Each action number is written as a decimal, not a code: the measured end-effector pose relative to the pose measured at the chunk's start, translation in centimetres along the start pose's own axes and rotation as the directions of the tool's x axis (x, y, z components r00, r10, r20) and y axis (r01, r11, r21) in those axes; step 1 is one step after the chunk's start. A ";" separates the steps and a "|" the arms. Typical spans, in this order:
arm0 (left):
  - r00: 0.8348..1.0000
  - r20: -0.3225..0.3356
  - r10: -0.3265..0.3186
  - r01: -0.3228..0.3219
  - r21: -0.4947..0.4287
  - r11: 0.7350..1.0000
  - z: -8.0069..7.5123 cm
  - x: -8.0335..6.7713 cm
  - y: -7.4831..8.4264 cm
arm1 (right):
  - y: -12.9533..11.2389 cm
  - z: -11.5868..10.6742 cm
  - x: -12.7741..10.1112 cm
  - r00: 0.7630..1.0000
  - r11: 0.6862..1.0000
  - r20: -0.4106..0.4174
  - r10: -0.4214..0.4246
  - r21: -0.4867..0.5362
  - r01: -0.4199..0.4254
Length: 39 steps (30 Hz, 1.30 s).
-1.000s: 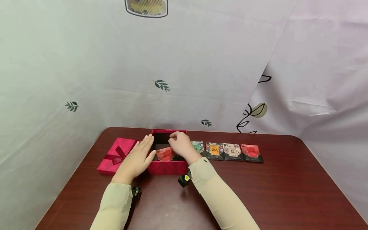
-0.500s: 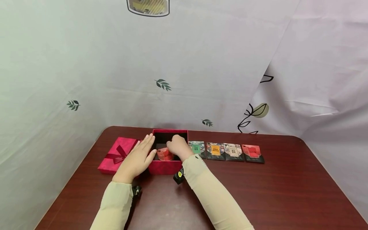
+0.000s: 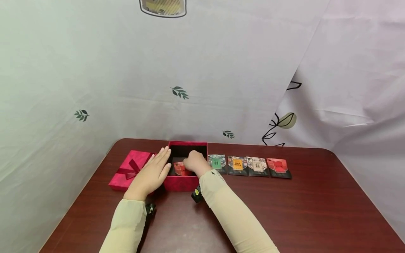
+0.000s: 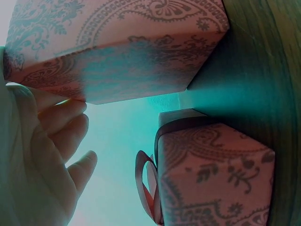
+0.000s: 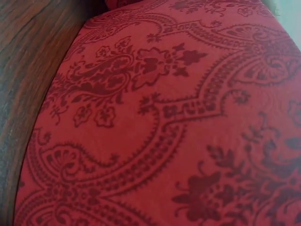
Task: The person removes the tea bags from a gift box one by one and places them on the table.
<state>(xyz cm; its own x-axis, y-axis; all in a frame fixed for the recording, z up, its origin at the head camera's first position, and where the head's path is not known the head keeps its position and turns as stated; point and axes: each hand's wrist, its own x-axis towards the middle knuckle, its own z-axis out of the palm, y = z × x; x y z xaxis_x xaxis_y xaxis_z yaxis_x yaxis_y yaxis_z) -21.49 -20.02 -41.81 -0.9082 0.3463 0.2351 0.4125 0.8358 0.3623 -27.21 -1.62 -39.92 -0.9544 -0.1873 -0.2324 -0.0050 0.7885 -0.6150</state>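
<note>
An open red box [image 3: 183,183] stands on the dark wood table [image 3: 300,211]. My left hand [image 3: 152,172] lies flat with straight fingers against the box's left wall. My right hand [image 3: 193,162] reaches down inside the box, its curled fingers on a red-orange packet [image 3: 179,169] that leans low in the box. The fingertips are hidden by the box wall. In the left wrist view my left hand's fingers [image 4: 61,132] touch the patterned box wall [image 4: 117,52]. The right wrist view shows only the red box wall [image 5: 178,117], close up.
The red lid with a ribbon bow [image 3: 129,170] lies left of the box, beside my left hand. A row of flat packets lies right of the box: green [image 3: 216,163], orange [image 3: 237,165], white [image 3: 257,165] and red [image 3: 278,166]. A patterned cloth hangs behind the table.
My right hand has gone down and a little left, carrying the red-orange packet from above the box rim deep into the box. The left hand has stayed against the box.
</note>
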 end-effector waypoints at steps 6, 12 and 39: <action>1.000 0.002 -0.007 0.007 -0.001 1.000 0.0 0.1 0.0 | 0.1 0.2 0.4 1.000 1.000 0.008 0.022 -0.010 -0.022; 1.000 0.003 -0.008 0.008 -0.002 1.000 0.1 0.1 0.0 | 0.2 0.2 0.4 1.000 1.000 0.015 0.014 0.011 -0.014; 1.000 0.017 -0.012 0.012 -0.005 1.000 0.2 0.3 -0.2 | 0.0 0.0 0.4 0.999 0.997 0.026 0.040 0.070 -0.042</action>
<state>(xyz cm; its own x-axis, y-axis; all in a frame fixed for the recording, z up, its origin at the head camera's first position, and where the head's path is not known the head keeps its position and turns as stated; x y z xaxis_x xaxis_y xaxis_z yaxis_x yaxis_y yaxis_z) -21.80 -19.97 -42.01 -0.9142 0.3431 0.2157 0.4017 0.8376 0.3701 -27.61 -1.71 -40.06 -0.9459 -0.1703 -0.2761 0.0560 0.7525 -0.6562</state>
